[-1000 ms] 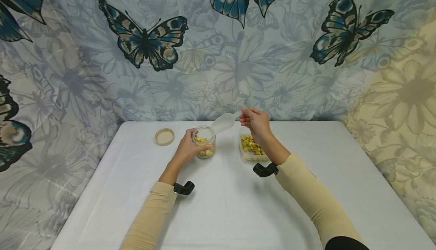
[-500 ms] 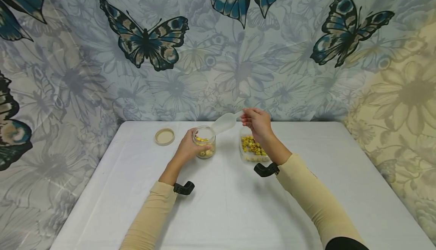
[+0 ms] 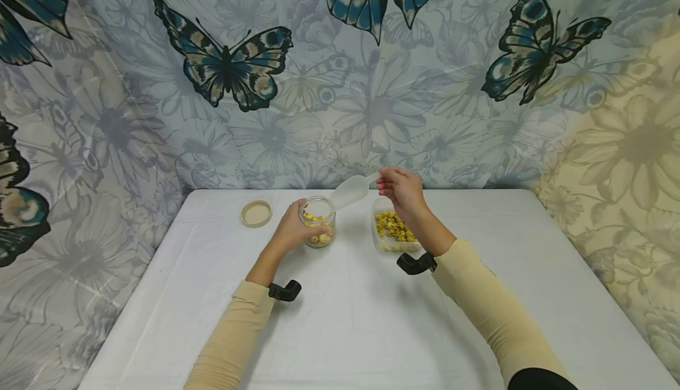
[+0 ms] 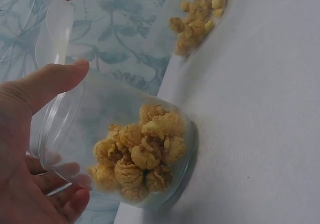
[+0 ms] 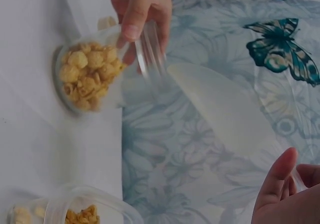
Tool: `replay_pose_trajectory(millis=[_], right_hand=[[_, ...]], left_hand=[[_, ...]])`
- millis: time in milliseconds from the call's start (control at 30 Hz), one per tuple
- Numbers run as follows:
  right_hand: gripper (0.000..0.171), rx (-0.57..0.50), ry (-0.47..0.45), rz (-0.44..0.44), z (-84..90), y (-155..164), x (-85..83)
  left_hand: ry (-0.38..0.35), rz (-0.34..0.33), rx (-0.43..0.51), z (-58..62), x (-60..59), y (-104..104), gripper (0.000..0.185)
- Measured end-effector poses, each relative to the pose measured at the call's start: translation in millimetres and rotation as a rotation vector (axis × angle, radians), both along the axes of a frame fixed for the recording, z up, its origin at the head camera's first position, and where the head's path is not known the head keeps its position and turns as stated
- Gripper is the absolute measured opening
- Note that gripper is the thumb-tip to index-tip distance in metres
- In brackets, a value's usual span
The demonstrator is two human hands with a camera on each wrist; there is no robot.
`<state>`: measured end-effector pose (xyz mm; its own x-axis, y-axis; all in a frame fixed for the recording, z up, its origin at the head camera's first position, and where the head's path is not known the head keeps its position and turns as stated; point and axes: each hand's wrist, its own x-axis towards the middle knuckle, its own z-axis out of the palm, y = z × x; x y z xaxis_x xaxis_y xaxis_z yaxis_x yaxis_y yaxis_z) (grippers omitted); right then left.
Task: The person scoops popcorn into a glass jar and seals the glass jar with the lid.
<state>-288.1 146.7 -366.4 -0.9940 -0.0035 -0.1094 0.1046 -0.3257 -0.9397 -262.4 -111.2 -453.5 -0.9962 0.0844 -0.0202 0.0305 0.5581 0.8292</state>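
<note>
Left hand (image 3: 291, 228) grips the glass jar (image 4: 110, 99) near its neck, thumb on one side and fingers curled round the other, with the popcorn (image 4: 145, 154) in the jar below these fingers. Right hand (image 3: 401, 192) pinches the handle of the translucent scoop (image 3: 349, 192) between thumb and fingers; its tip slopes down from them to the jar's rim, contact cannot be told. Plastic container (image 3: 376, 239), holding more popcorn, sits on the table (image 3: 340, 319) below the right fingers; lid (image 3: 257, 214) lies left of the left fingers.
</note>
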Motion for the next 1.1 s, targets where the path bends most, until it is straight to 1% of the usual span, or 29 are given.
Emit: replay_pose_trajectory(millis=[133,333,467,567,733,933,1100], right_hand=[[0.022,-0.003,0.003,0.009,0.4,1.1,-0.3],[0.014,-0.019,0.024,0.018,2.0,5.2,-0.7],[0.013,-0.016,0.04,0.027,4.7,9.2,-0.7],[0.013,-0.012,0.048,0.034,6.9,13.0,-0.8],[0.013,-0.026,0.061,0.033,10.6,20.6,-1.0],[0.013,-0.017,0.078,0.012,14.2,30.2,-1.0],[0.011,-0.018,0.082,-0.02,16.8,36.1,-0.2]], left_hand=[[-0.006,-0.007,0.001,1.8,0.5,-0.5,0.101],[0.028,-0.01,-0.009,7.6,-1.1,0.8,0.102],[0.045,-0.004,0.012,12.2,-1.8,2.8,0.101],[0.067,-0.012,0.018,14.3,-2.2,4.1,0.099],[0.125,-0.036,0.022,18.7,-2.1,8.0,0.097],[0.172,-0.054,0.043,25.9,-3.5,17.1,0.097],[0.189,-0.071,0.036,29.8,-3.6,25.9,0.097]])
